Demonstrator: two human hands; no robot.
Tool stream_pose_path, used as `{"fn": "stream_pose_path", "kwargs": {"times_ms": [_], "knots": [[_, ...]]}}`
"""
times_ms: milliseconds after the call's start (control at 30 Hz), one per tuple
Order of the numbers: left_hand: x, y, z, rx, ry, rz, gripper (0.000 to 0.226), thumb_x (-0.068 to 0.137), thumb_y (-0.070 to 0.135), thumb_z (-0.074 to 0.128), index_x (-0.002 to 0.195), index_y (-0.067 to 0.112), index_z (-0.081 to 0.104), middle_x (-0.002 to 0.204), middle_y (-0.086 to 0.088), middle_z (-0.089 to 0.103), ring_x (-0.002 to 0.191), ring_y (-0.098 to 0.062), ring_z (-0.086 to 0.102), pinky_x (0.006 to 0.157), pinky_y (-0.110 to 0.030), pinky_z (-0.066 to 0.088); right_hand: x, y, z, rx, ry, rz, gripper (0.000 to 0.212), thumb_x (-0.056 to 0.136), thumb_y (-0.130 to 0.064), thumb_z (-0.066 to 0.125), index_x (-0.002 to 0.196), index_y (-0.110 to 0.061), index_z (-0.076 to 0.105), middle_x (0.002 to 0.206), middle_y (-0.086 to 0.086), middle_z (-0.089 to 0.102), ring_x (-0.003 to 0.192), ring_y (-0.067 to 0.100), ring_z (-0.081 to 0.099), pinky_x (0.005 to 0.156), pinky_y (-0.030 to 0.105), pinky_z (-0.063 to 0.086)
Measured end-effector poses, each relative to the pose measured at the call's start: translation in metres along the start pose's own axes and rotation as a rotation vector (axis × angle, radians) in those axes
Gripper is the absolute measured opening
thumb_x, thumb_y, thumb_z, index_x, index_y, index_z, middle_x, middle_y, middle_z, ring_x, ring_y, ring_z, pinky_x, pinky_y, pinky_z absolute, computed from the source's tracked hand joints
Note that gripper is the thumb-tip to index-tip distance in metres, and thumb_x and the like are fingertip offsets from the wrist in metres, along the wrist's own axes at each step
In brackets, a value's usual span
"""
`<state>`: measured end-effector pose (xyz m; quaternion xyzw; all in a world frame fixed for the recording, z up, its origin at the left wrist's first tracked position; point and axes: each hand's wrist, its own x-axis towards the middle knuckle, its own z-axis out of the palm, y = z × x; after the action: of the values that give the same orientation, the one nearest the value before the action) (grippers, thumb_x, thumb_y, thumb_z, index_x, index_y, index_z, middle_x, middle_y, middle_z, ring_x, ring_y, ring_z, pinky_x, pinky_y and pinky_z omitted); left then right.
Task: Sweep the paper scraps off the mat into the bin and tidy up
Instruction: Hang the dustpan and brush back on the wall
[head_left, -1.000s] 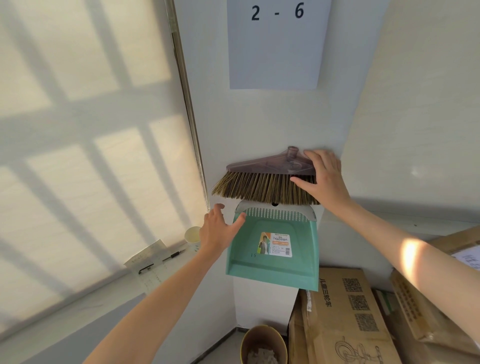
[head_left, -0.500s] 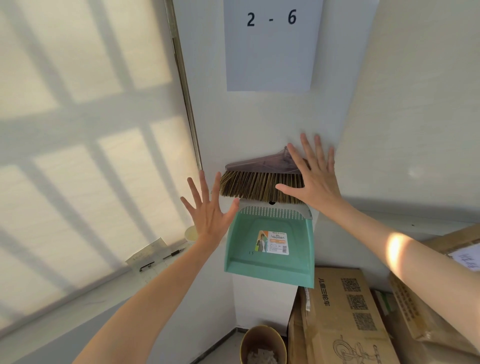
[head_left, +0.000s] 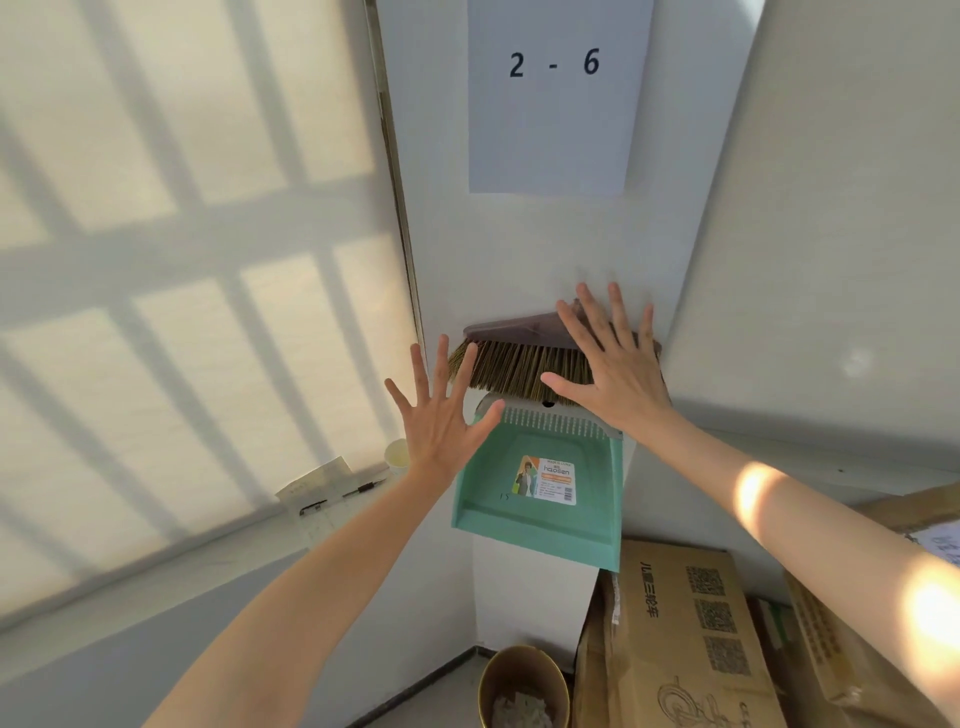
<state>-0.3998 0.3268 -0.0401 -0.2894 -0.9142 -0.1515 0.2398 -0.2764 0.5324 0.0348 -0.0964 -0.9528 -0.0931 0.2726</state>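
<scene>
From the head camera, both hands are up at the wall with fingers spread wide and nothing gripped. The left hand (head_left: 441, 415) hovers at the left edge of the mint-green plastic dustpan (head_left: 545, 488), which hangs flat on the white wall (head_left: 467, 260). The right hand (head_left: 613, 364) is in front of the right half of the straw-coloured broom head with its grey plastic cap (head_left: 509, 358), stored just above the pan. I cannot tell whether either palm actually touches anything.

The risk I see is the pair coming down: how the broom head and pan are fixed to the wall is hidden, and if the mount is weak, with no fingers around either they would drop towards the brown cardboard boxes (head_left: 685, 639) at lower right.

Down on the floor near the corner stands the round tan waste bin (head_left: 522, 686), with pale paper scraps (head_left: 519, 709) lying inside, well below both hands. No mat is in view.
</scene>
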Motion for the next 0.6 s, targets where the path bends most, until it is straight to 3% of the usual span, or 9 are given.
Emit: {"fn": "stream_pose_path", "kwargs": {"times_ms": [333, 600], "knots": [[-0.044, -0.035, -0.049, 0.148, 0.013, -0.140, 0.081, 0.086, 0.077, 0.021, 0.153, 0.038, 0.000, 0.163, 0.001, -0.008, 0.148, -0.033, -0.010, 0.108, -0.071, 0.013, -0.001, -0.073, 0.000, 0.140, -0.038, -0.172, 0.090, 0.083, -0.082, 0.015, 0.155, -0.031, -0.002, 0.163, 0.000, -0.009, 0.148, 0.029, -0.014, 0.115, 0.060, -0.009], [-0.111, -0.080, -0.104, 0.187, 0.066, -0.269, 0.081, 0.085, 0.076, 0.027, 0.153, 0.039, 0.003, 0.163, 0.004, -0.006, 0.148, -0.030, -0.010, 0.109, -0.070, 0.011, -0.025, -0.144, -0.023, 0.201, -0.011, -0.285, 0.088, 0.086, -0.079, 0.022, 0.155, -0.030, -0.002, 0.163, -0.002, -0.008, 0.149, 0.028, -0.010, 0.115, 0.062, -0.003]]}}
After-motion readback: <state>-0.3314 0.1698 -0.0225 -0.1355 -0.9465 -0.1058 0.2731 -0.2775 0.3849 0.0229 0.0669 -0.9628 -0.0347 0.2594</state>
